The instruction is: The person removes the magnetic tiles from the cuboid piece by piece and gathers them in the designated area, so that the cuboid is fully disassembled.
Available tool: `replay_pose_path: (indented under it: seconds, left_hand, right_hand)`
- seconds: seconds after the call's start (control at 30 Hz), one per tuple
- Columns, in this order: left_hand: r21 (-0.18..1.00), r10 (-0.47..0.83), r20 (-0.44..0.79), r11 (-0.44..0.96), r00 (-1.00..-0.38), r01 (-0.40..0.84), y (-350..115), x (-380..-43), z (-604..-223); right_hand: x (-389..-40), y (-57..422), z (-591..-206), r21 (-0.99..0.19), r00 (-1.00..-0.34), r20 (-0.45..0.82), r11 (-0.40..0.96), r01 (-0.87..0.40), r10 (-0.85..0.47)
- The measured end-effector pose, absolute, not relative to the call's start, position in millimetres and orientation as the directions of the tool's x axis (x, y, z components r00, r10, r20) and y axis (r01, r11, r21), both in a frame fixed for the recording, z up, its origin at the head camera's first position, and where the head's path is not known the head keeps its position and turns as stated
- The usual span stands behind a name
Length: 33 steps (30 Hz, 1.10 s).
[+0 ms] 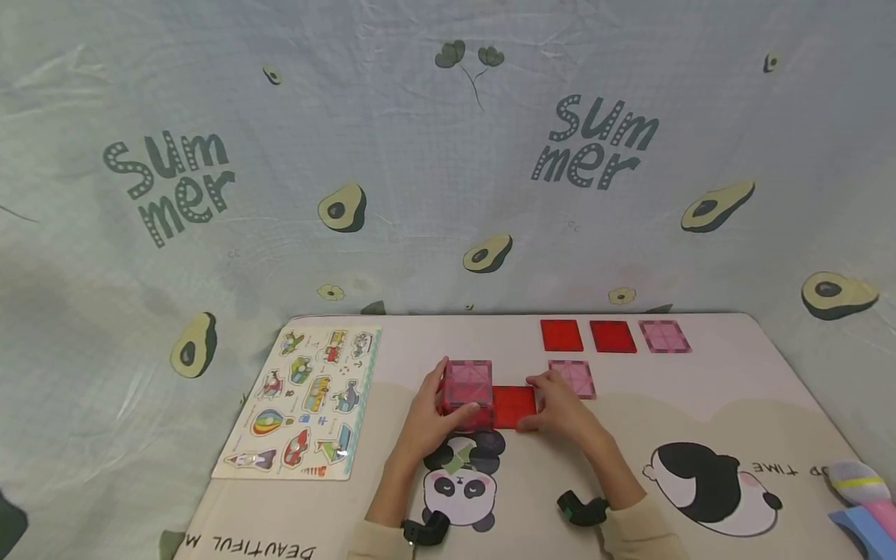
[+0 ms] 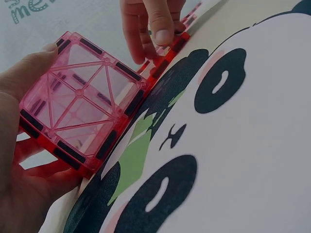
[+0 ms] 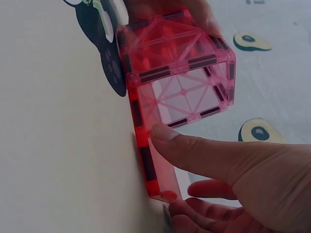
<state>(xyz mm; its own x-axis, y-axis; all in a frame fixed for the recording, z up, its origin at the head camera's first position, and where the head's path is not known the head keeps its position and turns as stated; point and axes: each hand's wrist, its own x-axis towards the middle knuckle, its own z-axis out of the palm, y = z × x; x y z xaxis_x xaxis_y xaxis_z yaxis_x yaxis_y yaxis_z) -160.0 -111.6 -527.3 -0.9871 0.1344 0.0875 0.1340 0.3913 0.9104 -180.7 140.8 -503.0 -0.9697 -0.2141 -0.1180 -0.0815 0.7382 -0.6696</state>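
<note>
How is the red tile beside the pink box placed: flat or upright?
Flat. In the head view, the red tile shows its face upward; the right wrist view shows it lying along the table.

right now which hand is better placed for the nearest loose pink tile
Probably the right hand: it is closer to that pink tile, though holding a red tile; the left hand grips the box.

This looks like a play space. A cartoon-print table [image 1: 427, 338] holds a puzzle [image 1: 297, 400] at left; avocado-print cloth [image 1: 406, 148] hangs far.
</note>
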Motion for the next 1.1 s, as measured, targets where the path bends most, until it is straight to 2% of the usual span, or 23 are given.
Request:
replay_pose_path:
  seconds: [0.63, 0.93, 1.1]
  left_hand:
    - [0.906, 0.128, 0.075, 0.406, -0.989, 0.122, -110.7, -160.0, -526.6]
    - [0.904, 0.120, 0.070, 0.412, -0.990, 0.114, -110.3, -160.4, -525.9]
    - [0.910, 0.124, 0.058, 0.401, -0.991, 0.104, -110.4, -160.5, -525.7]
  right_hand:
    - [-184.2, 137.9, -512.2, -0.664, -0.968, -0.155, 0.747, -0.047, -0.199]
    - [-182.7, 137.6, -508.9, -0.734, -0.971, -0.125, 0.678, -0.048, -0.204]
    - [-180.9, 137.7, -506.1, -0.733, -0.970, -0.136, 0.679, -0.037, -0.200]
